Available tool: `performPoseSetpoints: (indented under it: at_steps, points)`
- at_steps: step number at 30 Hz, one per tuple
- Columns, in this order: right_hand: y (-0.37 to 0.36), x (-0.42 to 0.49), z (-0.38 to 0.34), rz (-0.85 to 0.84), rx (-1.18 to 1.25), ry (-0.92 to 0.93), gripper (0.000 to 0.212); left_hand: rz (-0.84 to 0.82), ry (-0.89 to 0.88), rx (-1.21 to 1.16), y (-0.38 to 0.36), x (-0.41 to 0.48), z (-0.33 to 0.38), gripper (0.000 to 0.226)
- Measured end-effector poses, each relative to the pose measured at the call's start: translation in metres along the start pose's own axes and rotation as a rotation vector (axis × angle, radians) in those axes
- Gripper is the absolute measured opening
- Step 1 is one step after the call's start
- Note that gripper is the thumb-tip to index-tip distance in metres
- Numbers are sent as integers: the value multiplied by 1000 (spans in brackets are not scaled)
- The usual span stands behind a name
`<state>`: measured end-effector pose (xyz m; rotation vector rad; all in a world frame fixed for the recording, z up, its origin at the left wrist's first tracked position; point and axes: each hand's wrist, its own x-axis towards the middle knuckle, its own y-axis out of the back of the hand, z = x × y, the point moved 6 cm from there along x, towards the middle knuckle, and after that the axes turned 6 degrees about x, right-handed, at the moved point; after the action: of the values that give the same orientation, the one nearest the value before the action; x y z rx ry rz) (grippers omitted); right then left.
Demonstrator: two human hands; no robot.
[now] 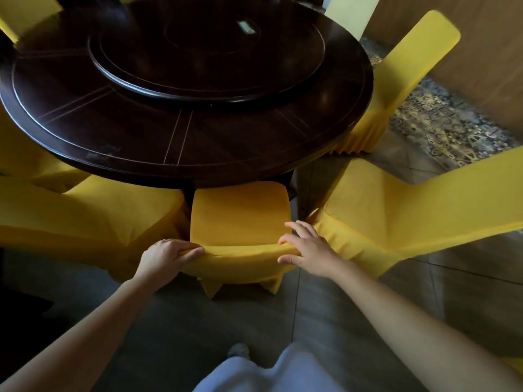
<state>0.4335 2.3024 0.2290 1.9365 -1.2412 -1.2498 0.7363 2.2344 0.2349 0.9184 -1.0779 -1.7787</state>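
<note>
So, the yellow-covered chair sits at the near edge of the round dark desk. Its seat front is tucked under the rim and out of sight, and the cover hides the legs too. The left grip is clenched on the left corner of the chair's back, fingers and thumb pinching the fabric. The right grip lies over the right corner, fingers spread and loose, not closed on anything. The neighbour chairs further round the desk are cut off by the frame. Something small and pale sits on the desk's turntable, too blurry to identify.
</note>
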Motion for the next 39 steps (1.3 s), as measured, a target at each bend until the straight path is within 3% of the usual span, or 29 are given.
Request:
performPoseSetpoints:
  at_steps: [4,9,13,19,22,27,36,39]
  points:
    - [3,-1,3,-12,19,-16,50,3,-15,25,0,4,3,49]
    - [3,-4,2,29,47,-56,56,-27,-21,-8,1,5,3,64]
    - [3,-8,1,89,30,-97,68,-48,-40,7,2,4,7,47]
    - [-2,-25,-2,212,54,-158,61,-43,43,51,3,5,11,67]
    - [-1,-34,-3,244,66,-142,56,-45,-70,104,-5,13,23,73]
    - [-3,-52,6,228,115,-87,60,-110,-244,164,-18,30,88,93]
    - [49,-110,93,356,77,-123,75,-124,-385,224,-38,57,256,106]
    - [78,-142,137,435,92,-170,76,-103,-477,226,-51,67,324,100]
